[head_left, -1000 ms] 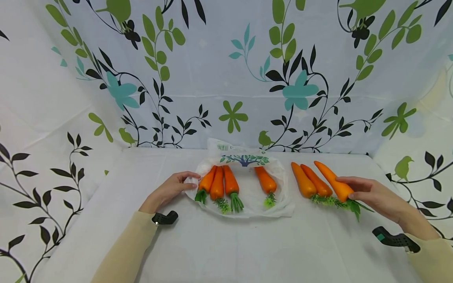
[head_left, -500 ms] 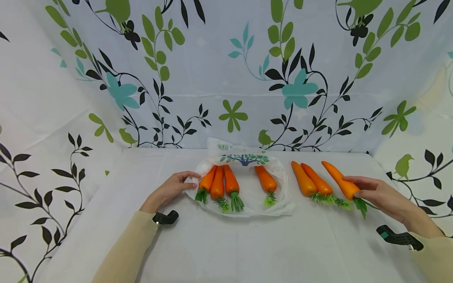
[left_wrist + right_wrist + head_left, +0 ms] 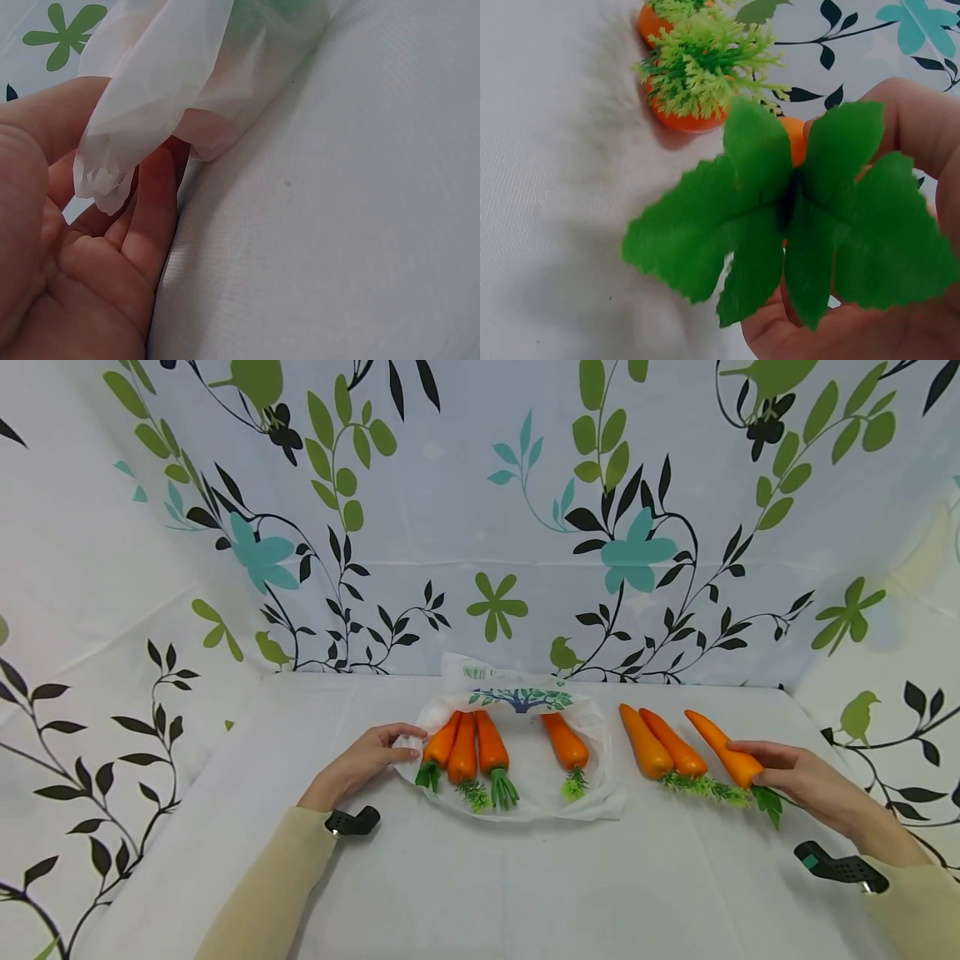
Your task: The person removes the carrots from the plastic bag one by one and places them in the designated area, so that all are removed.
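Observation:
My left hand (image 3: 366, 761) pinches the left edge of a thin white plastic bag (image 3: 536, 793); the left wrist view shows the bag's film (image 3: 154, 97) between thumb and fingers. Inside the bag's mouth lie three carrots (image 3: 462, 752) side by side, with a single carrot (image 3: 564, 742) apart at the right. On the right side of the table, my right hand (image 3: 810, 787) grips a carrot (image 3: 723, 748) near its leafy end. Its broad green leaves (image 3: 705, 225) hide much of the grip in the right wrist view. Two more carrots (image 3: 660, 745) lie just left of it.
A white cloth (image 3: 510, 885) covers the table. Behind it hangs a patterned curtain (image 3: 465, 510) with leaves and birds. The bag's printed end (image 3: 517, 695) lies toward the back. Dark bands (image 3: 352, 822) are worn on both wrists.
My right hand has shifted slightly to the right with its carrot, widening the gap to the two carrots beside it. The left hand and the bag stay put.

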A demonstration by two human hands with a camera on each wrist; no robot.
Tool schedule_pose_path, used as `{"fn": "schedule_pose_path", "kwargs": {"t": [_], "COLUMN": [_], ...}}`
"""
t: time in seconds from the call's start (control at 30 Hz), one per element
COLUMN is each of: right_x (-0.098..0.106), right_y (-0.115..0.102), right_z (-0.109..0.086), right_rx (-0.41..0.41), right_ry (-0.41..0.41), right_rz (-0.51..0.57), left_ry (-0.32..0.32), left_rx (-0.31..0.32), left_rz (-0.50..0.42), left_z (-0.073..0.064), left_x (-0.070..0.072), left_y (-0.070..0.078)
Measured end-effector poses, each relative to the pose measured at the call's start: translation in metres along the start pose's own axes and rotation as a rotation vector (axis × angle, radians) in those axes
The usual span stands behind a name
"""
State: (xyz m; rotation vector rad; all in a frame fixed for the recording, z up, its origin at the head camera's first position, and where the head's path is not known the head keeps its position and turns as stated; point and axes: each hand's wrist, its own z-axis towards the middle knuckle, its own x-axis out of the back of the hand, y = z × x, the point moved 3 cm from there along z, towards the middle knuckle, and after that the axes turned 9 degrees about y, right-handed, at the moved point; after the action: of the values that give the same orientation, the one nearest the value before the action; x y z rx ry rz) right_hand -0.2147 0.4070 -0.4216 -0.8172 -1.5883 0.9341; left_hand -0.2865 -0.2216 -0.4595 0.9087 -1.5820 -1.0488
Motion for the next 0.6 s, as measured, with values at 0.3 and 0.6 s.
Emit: {"fn": "schedule_pose_path", "kwargs": {"t": [0.3,0.6], "right_x": [-0.0045,-0.0092], "right_y": [0.0067,0.0107], "right_z": [0.0073,0.0097], "right_rx": [-0.019,-0.045], "right_ry": [0.015,0.018], "right_rz": [-0.112,-0.146], "left_ry": [0.001,0.005], "left_rx": [0.002,0.009], "left_rz": [-0.014,-0.001], "left_z": [0.0006,0.0], "left_x": [-0.0006,-0.0006], "left_y": [-0.0001,0.0014]}}
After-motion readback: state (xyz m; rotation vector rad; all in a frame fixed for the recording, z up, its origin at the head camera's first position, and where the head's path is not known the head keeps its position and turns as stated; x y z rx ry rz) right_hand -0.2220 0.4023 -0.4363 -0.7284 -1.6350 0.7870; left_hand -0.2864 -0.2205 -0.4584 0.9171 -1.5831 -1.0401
